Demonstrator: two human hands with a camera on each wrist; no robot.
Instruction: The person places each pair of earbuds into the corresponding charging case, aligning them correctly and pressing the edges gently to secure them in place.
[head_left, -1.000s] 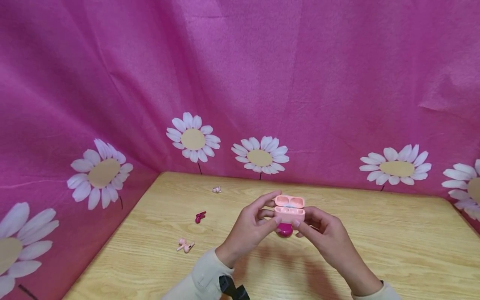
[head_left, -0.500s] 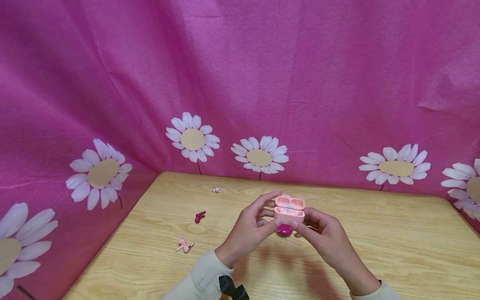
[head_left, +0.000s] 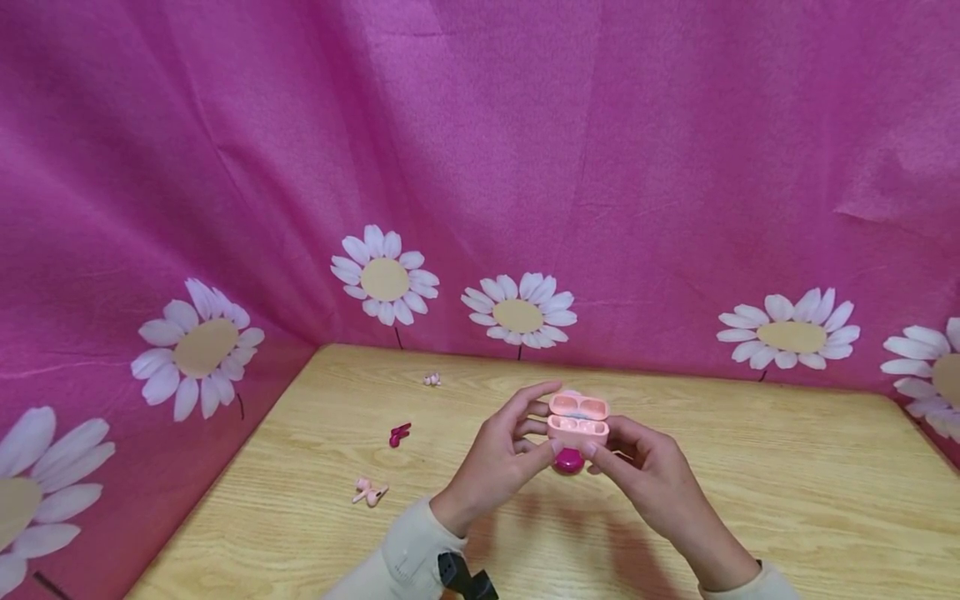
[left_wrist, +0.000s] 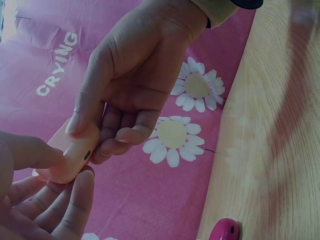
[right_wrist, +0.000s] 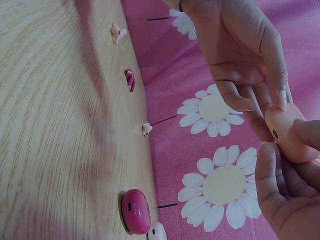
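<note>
Pinching the open, empty pale pink plastic earbud case [head_left: 577, 421], left hand [head_left: 501, 454] and right hand [head_left: 651, 475] share the grip above the worktop [head_left: 787, 500].

The earbud case [head_left: 578, 422] I hold is pale peach-pink, inside and out, with a small dark dot on its shell. Below it lies a deep magenta case [head_left: 569, 460]. My table [head_left: 787, 483] is light wood with a wavy grain. On it sit a pale pink earbud pair [head_left: 371, 491], one magenta earbud [head_left: 400, 433] and a whitish-pink bit [head_left: 432, 380]. The backdrop [head_left: 480, 150] is magenta, printed with white daisies with tan centres. My sleeves [head_left: 408, 554] are cream.
</note>
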